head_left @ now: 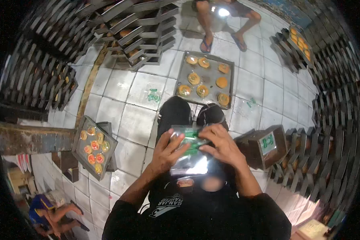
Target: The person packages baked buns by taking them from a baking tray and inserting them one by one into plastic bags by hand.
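Over my lap, clear plastic bags with green print [191, 148] are held between my two hands. My left hand [167, 152] grips their left side, its fingers lying over the front of the plastic. On the opposite side my right hand [224, 145] has bent fingers and thumb closed at the upper right edge. How many bags are in the hands cannot be made out. Just beyond my knees, a metal tray [206, 72] on the floor carries several round buns [194, 78], most of them in clear wrapping.
Left of me stands a second tray [108, 154] of wrapped buns with red or yellow tops. A dark box [264, 148] at my right has a green-printed bag [268, 143] on it. Stacked trays [140, 32] line the sides. Two other people sit nearby.
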Demonstrator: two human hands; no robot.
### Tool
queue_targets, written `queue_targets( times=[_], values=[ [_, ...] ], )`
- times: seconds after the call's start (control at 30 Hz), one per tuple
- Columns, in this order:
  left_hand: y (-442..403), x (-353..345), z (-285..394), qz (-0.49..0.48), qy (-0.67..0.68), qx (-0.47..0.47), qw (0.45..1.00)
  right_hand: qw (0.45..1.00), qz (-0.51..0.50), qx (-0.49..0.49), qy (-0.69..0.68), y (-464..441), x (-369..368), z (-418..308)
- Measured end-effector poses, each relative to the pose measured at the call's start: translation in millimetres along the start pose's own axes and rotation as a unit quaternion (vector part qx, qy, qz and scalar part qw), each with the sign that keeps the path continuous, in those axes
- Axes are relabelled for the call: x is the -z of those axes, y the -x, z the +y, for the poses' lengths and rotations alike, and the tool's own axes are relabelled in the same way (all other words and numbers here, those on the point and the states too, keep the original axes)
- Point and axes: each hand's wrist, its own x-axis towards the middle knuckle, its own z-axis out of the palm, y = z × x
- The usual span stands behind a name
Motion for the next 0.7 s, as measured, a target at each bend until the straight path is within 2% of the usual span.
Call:
queue_targets(
  times=[0.03,0.07,0.1,0.17,0.2,0.23,0.27,0.3,0.33,0.37,0.43,0.47,0.5,0.57,0.6,0.63,0.7],
  values=[
    [-16,9,12,-0.007,0.011,-0.008,1.0,0.997,-0.058,-0.005,0.042,7,8,-7],
    [-47,27,33,0.006,0.235,0.203,0.951,0.99,-0.12,-0.012,0.079,15,17,-14],
    [-41,27,27,-0.04,0.331,0.274,0.902,0.997,-0.067,0.018,0.036,11,27,-23],
    [-31,26,17,-0.094,0.479,0.435,0.756,0.993,-0.053,0.054,-0.093,-2,53,-12],
    [-37,32,5,-0.18,0.505,0.394,0.747,0.94,-0.101,-0.1,-0.309,1,54,22],
    [-46,34,-3,-0.264,0.526,0.349,0.729,0.823,-0.076,-0.263,-0.498,4,54,56],
    [-55,32,-3,-0.188,0.509,0.415,0.73,0.794,-0.008,-0.331,-0.51,6,37,119],
    [-55,24,-14,-0.11,0.606,0.495,0.612,0.861,0.054,-0.376,-0.338,18,-4,213],
    [-69,22,-21,-0.048,0.567,0.522,0.635,0.914,-0.001,-0.406,0.013,39,-46,300],
    [-87,22,-29,0.016,0.521,0.544,0.658,0.855,-0.165,-0.406,0.277,64,-77,357],
    [-115,1,-31,0.181,0.467,0.568,0.654,0.793,-0.515,-0.226,0.232,69,-91,396],
    [-114,-9,-38,0.174,0.421,0.564,0.689,0.821,-0.435,-0.369,-0.029,66,-94,413],
    [-112,-19,-44,0.167,0.371,0.561,0.721,0.765,-0.315,-0.485,-0.284,55,-93,417],
    [-103,-31,-56,0.156,0.396,0.587,0.689,0.821,-0.221,-0.491,-0.192,19,-99,443],
    [-109,-33,-58,0.152,0.394,0.59,0.689,0.887,-0.172,-0.392,-0.172,19,-118,496],
    [-106,-39,-57,0.138,0.386,0.602,0.686,0.886,-0.128,-0.409,-0.178,3,-125,520],
    [-102,-49,-56,0.226,0.26,0.675,0.653,0.879,-0.037,-0.436,-0.191,-31,-140,565]
  ],
)
